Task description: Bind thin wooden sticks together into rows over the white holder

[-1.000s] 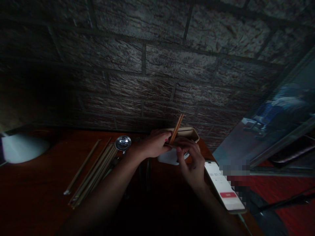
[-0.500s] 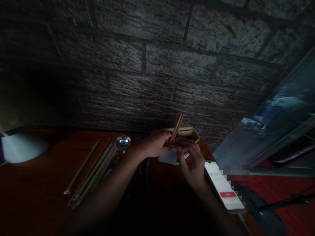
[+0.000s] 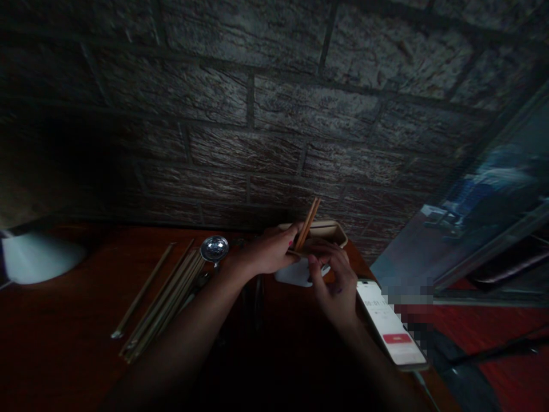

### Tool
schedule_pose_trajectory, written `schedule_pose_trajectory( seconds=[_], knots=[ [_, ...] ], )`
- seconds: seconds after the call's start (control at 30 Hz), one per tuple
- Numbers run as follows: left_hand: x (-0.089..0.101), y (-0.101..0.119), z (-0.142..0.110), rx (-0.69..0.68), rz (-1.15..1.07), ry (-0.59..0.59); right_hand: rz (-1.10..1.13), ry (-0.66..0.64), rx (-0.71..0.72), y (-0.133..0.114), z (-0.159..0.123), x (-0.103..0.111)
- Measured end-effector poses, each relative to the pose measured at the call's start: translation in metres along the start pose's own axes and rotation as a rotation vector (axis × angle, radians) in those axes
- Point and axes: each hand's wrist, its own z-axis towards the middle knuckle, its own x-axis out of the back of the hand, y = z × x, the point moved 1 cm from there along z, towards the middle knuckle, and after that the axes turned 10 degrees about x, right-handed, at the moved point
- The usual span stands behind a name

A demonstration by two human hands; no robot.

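A tan box with a white lower front (image 3: 295,273) stands by the wall, near the table's right end. Two brown chopsticks (image 3: 309,220) rise from it at a slant, side by side. My left hand (image 3: 274,250) is closed at the box's left front corner, beside the chopsticks; a finger with a red nail shows over the rim. At the right part of the front rim, my right hand (image 3: 334,274) is closed, its thumb outside and its fingers curled over. A small shiny thing under the right fingers is too dark to name. The box's inside is mostly hidden.
Left of my arm lie several long thin sticks (image 3: 165,306) and a shiny perforated ladle (image 3: 214,249) on the wooden table (image 3: 64,326). A lit phone (image 3: 392,326) with a cable lies by the right edge. A white lamp-like object (image 3: 40,257) stands far left. Brick wall (image 3: 274,109) behind.
The left hand's finger beside the chopsticks has shifted slightly upward. My right hand and the box stay nearly in place.
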Motion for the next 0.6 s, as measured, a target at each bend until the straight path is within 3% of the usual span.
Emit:
schedule_pose_trajectory(
  seconds=[0.6],
  knots=[
    [-0.0043, 0.0014, -0.0011, 0.027, 0.011, 0.011, -0.01, -0.009, -0.005, 0.0008, 0.0013, 0.0]
  ],
)
